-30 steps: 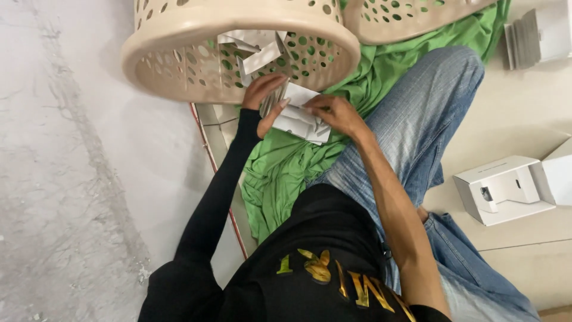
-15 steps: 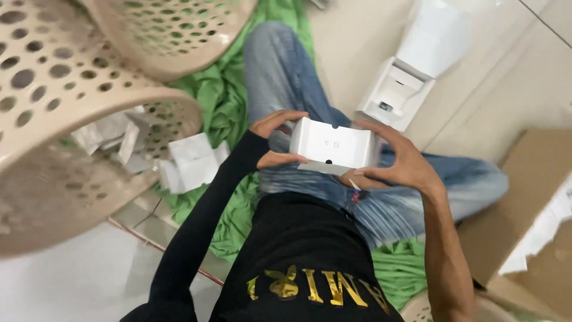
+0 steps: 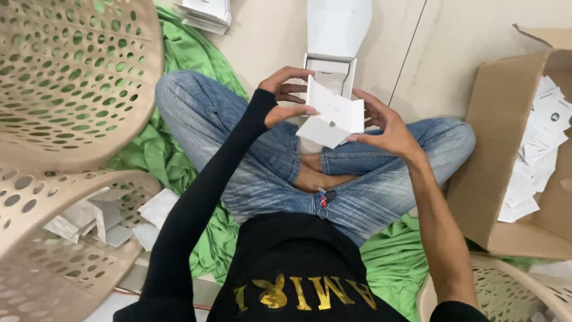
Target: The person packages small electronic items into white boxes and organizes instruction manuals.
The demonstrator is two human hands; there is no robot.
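Fingers of both hands pinch a folded white card piece [image 3: 332,117] above the lap: left hand [image 3: 287,95] at its nine o'clock edge, right hand [image 3: 381,128] at three o'clock. Its long axis runs between them; an open white box [image 3: 329,70] sits at twelve.

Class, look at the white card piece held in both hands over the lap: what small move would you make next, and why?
Probably press the raised side flaps inward. The white card piece is only partly folded, pinched by the left hand and right hand, with an open white box on the floor just beyond it.
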